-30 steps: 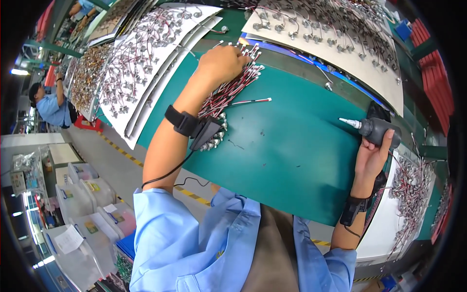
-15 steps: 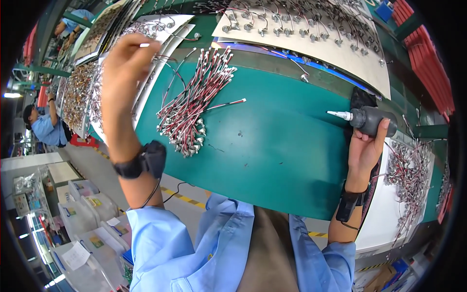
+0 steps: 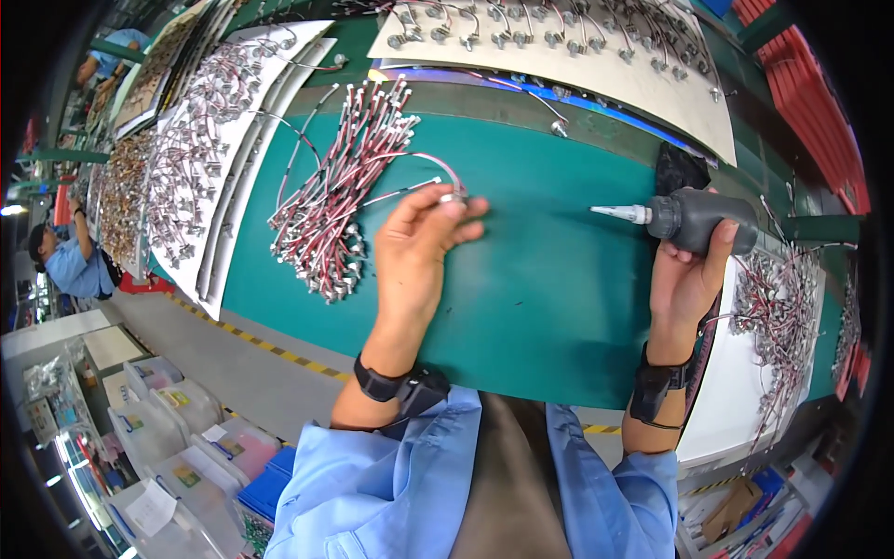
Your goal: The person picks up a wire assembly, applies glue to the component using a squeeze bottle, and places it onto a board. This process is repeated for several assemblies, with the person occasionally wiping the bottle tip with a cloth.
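Observation:
Over the middle of the green mat [image 3: 549, 307], my left hand [image 3: 419, 242] pinches a small round metal part [image 3: 453, 197] between thumb and fingertips. A red and white wire lead curves up from this part toward the pile. At the right, my right hand [image 3: 689, 279] is wrapped round a dark grey squeeze bottle [image 3: 703, 222]. The bottle lies sideways, its pale tapered nozzle [image 3: 619, 213] pointing left, apart from the part. Left of my left hand lies a heap of wired parts [image 3: 340, 200], with white connectors at the far end and metal pieces at the near end.
White boards [image 3: 559, 79] bearing rows of wired parts stand at the back, and more boards [image 3: 200, 177] are stacked at the left. A tangle of wired parts [image 3: 778, 326] covers a white board at the right. Plastic bins [image 3: 186, 401] stand lower left; a co-worker [image 3: 70, 256] is beyond.
My left hand has come from the boards at the far left to the middle of the mat and now holds a wired part. The bottle has shifted slightly left in view.

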A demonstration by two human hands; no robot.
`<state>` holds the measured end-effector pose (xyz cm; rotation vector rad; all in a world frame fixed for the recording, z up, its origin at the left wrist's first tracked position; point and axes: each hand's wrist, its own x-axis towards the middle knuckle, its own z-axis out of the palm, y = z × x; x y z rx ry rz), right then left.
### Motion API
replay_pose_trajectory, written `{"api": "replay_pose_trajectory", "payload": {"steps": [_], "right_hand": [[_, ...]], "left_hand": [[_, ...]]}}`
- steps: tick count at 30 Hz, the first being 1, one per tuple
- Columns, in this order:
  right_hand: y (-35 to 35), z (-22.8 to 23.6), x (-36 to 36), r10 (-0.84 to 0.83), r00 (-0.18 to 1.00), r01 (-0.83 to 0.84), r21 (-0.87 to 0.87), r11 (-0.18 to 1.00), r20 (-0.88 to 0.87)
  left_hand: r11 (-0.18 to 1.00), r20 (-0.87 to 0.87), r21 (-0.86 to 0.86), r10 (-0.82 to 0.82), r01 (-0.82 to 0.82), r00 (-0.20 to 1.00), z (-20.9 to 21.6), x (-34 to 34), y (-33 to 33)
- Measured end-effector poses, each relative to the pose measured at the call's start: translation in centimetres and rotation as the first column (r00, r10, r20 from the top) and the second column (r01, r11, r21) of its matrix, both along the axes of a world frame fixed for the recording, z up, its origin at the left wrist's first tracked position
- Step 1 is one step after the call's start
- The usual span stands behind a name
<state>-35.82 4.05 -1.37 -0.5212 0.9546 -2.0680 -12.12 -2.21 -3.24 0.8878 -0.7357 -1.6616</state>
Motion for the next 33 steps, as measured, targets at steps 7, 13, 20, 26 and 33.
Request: {"api": "replay_pose_trajectory", "payload": {"steps": [7, 13, 20, 26, 33], "right_hand": [[0.6, -0.3, 3.2, -0.096, 0.961, 0.089, -0.038, 0.995, -0.261], [1.5, -0.6, 4.3, -0.069, 0.888, 0.05, -0.053, 0.997, -0.455], [1.4, -0.1, 5.2, -0.118, 0.885, 0.104, -0.056, 0.993, -0.45], [1.5, -0.3, 5.0, -0.071, 0.837, 0.063, -0.033, 0.997, -0.543], [1.6, -0.3, 4.9, -0.062, 0.817, 0.071, -0.007, 0.997, -0.574]], "left_hand": [[0.976, 0.184, -0.133, -0.145, 0.171, 0.972, 0.1, -1.1, 0.8], [0.959, 0.204, -0.222, -0.131, 0.176, 0.97, -0.3, -1.8, 1.3], [0.936, 0.263, -0.29, -0.122, 0.199, 0.957, -0.2, -1.8, 1.3], [0.935, 0.25, -0.291, -0.128, 0.201, 0.96, -0.4, -1.9, 1.4], [0.931, 0.266, -0.299, -0.13, 0.21, 0.955, -0.2, -1.9, 1.3]]}}
